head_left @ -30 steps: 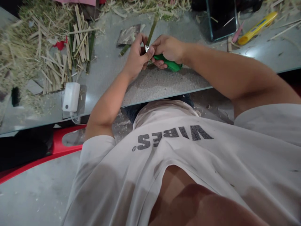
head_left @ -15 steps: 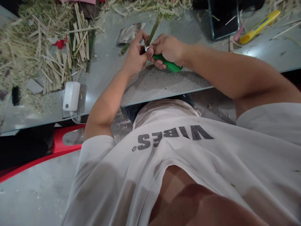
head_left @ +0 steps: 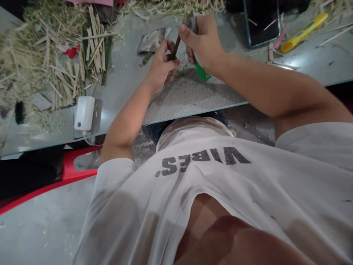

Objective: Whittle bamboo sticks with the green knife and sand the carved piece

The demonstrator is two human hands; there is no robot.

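My left hand (head_left: 160,69) is closed, pinching the lower end of a narrow greenish bamboo strip (head_left: 176,48) that points away from me. My right hand (head_left: 207,44) is wrapped around a green-handled knife (head_left: 202,72). The grey blade of the knife shows above the right thumb, close beside the far end of the strip. Whether blade and strip touch is hard to make out. Left of my left hand lie a short green bamboo piece (head_left: 146,58) and a worn flat grey-brown piece (head_left: 152,39).
Bamboo shavings (head_left: 52,22) and a pile of cut strips (head_left: 64,82) cover the left of the glassy tabletop (head_left: 124,73). A white plugged-in device (head_left: 84,113) sits near the front edge. At right are a dark phone-like slab (head_left: 261,22) and a yellow cutter (head_left: 305,32).
My right hand has moved away from me with the knife, from beside my left fingers to the strip's far end. My left hand stays nearly in place, holding the strip.
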